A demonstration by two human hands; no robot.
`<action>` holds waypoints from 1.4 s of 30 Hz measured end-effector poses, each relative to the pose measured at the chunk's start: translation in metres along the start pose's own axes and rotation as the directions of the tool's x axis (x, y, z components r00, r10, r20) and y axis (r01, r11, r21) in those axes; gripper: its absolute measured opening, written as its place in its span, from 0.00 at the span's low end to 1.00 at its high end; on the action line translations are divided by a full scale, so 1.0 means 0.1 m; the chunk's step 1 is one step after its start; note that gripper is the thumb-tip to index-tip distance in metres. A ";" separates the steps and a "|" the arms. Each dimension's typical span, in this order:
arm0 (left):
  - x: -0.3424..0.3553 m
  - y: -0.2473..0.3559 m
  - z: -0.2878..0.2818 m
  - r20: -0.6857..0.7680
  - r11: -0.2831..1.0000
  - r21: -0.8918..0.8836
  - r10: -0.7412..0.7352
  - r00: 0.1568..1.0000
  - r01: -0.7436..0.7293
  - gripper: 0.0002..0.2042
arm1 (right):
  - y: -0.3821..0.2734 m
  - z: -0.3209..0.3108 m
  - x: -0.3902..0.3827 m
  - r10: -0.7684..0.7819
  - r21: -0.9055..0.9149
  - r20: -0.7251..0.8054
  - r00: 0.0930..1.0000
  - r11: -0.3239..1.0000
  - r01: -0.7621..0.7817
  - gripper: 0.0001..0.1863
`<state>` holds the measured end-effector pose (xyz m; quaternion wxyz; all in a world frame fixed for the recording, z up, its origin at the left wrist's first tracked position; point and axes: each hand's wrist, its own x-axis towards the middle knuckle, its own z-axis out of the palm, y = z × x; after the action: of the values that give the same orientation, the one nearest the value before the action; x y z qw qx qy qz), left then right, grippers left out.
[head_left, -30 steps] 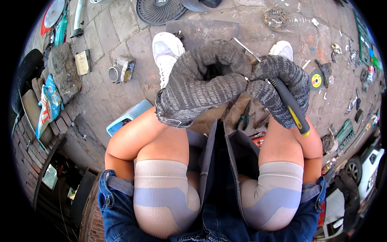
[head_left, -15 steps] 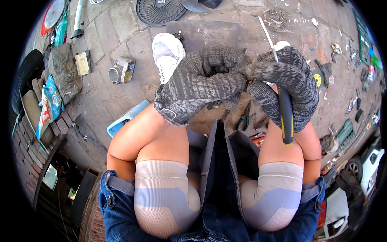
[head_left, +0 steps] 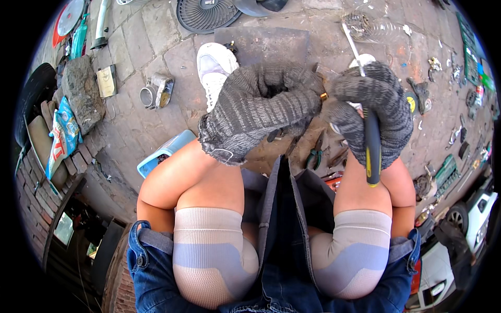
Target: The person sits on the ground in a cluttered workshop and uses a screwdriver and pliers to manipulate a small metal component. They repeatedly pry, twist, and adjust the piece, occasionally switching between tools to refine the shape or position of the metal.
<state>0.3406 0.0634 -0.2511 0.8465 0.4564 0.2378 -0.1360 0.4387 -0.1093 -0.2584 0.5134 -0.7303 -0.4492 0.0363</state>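
Observation:
My left hand, in a grey-black knit glove, is curled with a small brass-coloured piece at its fingertips; the rest of what it may hold is hidden. My right hand, gloved alike and partly blurred, is closed around a screwdriver with a black-and-yellow handle and a long metal shaft pointing upward. Below my hands, between my legs, pliers with dark green handles lie on the paving beside other dark tools. A blue plastic container is by my left leg.
Around me are a dark metal plate, a round vented cover, a clear bottle, a metal fitting, a rock, a tyre, scattered parts and a yellow disc. A white car is at lower right.
My right hand has moved right and turned the screwdriver, so its shaft swung from up-left to up-right. The small brass-coloured piece now shows at my left fingertips.

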 end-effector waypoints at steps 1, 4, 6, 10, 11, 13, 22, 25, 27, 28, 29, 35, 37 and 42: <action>-0.01 0.05 -0.02 -0.019 0.999 -0.017 -0.040 0.999 0.040 0.11 | 0.01 -0.01 -0.01 0.011 0.049 -0.050 0.999 0.999 -0.009 0.10; 0.01 0.03 -0.02 -0.108 0.996 -0.084 -0.005 0.994 -0.004 0.10 | -0.03 -0.17 -0.08 0.049 0.106 0.029 0.998 0.993 -0.052 0.12; 0.01 0.00 -0.04 -0.158 0.992 -0.116 0.021 0.987 -0.040 0.10 | -0.07 -0.28 -0.03 -0.026 -0.015 0.247 0.969 0.999 0.031 0.10; 0.02 -0.01 -0.04 -0.165 0.989 -0.140 0.017 0.986 -0.041 0.09 | -0.11 -0.29 0.01 -0.156 -0.151 0.449 0.880 0.957 0.246 0.10; 0.03 -0.01 -0.02 -0.154 0.989 -0.143 0.025 0.988 -0.047 0.08 | -0.13 -0.30 0.01 -0.170 -0.167 0.447 0.878 0.949 0.269 0.10; 0.02 -0.02 -0.05 -0.166 0.993 -0.108 0.030 0.986 -0.049 0.08 | -0.07 -0.25 -0.01 -0.195 -0.160 0.432 0.880 0.944 0.288 0.10; 0.02 -0.06 -0.06 -0.221 0.993 -0.093 0.046 0.974 -0.068 0.12 | -0.04 -0.20 -0.09 -0.235 -0.159 0.428 0.873 0.931 0.329 0.12; 0.02 -0.05 -0.05 -0.243 0.995 -0.080 0.034 0.969 -0.055 0.13 | -0.03 -0.20 -0.09 -0.249 -0.152 0.427 0.869 0.928 0.340 0.12; 0.01 -0.05 -0.06 -0.251 0.996 -0.067 0.042 0.967 -0.060 0.13 | -0.04 -0.19 -0.09 -0.260 -0.145 0.427 0.866 0.925 0.350 0.13; 0.01 -0.06 -0.06 -0.253 0.996 -0.060 0.052 0.966 -0.070 0.12 | -0.03 -0.18 -0.09 -0.266 -0.143 0.427 0.864 0.924 0.355 0.13; 0.01 -0.06 -0.07 -0.256 0.995 -0.053 0.063 0.965 -0.079 0.12 | -0.04 -0.18 -0.09 -0.272 -0.137 0.426 0.863 0.923 0.359 0.13; 0.04 -0.01 -0.01 -0.259 0.981 0.171 0.138 0.956 -0.096 0.09 | -0.08 -0.21 -0.13 -0.240 -0.183 0.443 0.864 0.919 0.350 0.14; 0.03 -0.04 -0.04 -0.254 0.981 0.166 0.140 0.957 -0.099 0.08 | -0.04 -0.18 -0.15 -0.242 -0.179 0.422 0.874 0.922 0.342 0.13; 0.02 -0.07 -0.03 -0.294 0.984 0.145 0.147 0.945 -0.108 0.08 | 0.08 -0.08 -0.31 -0.229 -0.203 0.332 0.915 0.930 0.306 0.13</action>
<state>0.3386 0.0617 -0.2589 0.7764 0.5391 0.3257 -0.0240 0.4296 -0.1372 -0.2737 0.3421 -0.7059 -0.6199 0.0196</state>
